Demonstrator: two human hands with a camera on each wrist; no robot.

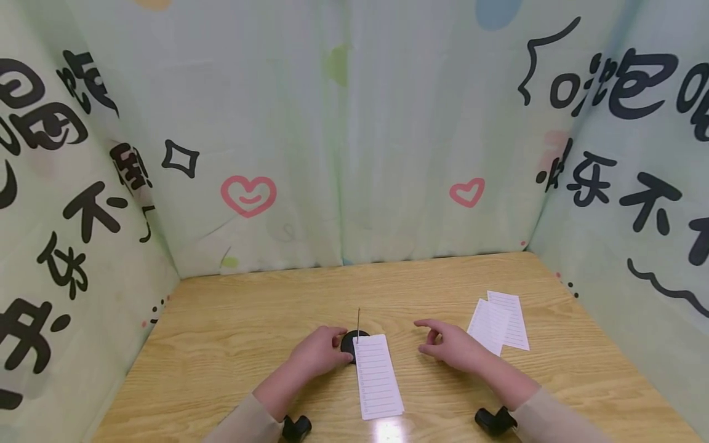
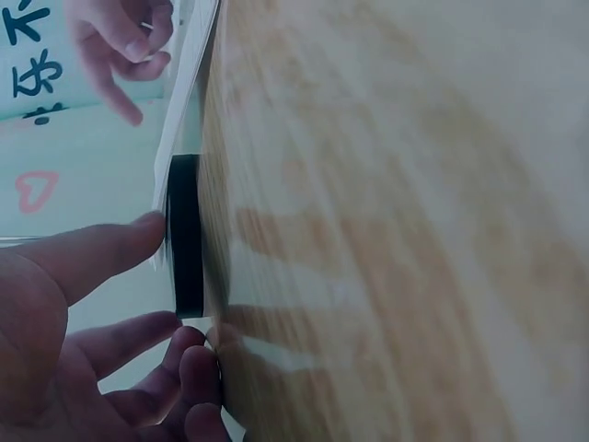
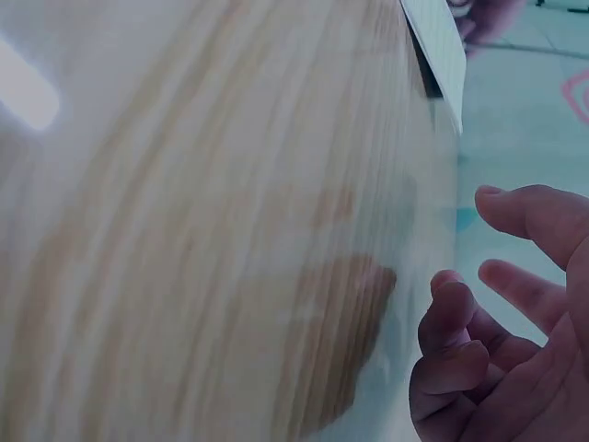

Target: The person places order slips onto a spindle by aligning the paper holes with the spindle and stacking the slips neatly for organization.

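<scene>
A paper spike with a round black base [image 1: 347, 346] and a thin upright rod stands near the middle of the table. Lined white slips [image 1: 379, 378] are stuck on its rod at one corner and hang toward the near edge. My left hand [image 1: 317, 353] holds the base at its left side; in the left wrist view the thumb [image 2: 129, 247] lies on top of the base's rim and a finger touches its side. To the right of the slips, my right hand [image 1: 455, 348] hovers with loosely bent fingers, holding nothing.
Two loose lined slips, one [image 1: 488, 325] overlapping the other [image 1: 514, 320], lie on the wooden table [image 1: 255, 307] beyond my right hand. Printed curtains [image 1: 343, 154] enclose the back and both sides. Black wrist cameras [image 1: 296, 429] are on both wrists.
</scene>
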